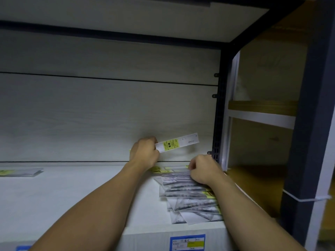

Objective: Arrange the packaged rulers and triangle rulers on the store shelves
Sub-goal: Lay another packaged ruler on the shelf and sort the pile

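My left hand grips one end of a packaged ruler with a yellow label, held above the back of the white shelf, its free end pointing right. My right hand rests with curled fingers on a loose pile of packaged rulers and triangle rulers at the shelf's right end; whether it pinches one I cannot tell. A further packaged ruler lies flat at the far left of the shelf.
The white back panel rises behind the shelf, with another white shelf board overhead. A dark metal upright bounds the right side. A blue price label sits on the shelf's front edge. Wooden shelving stands to the right.
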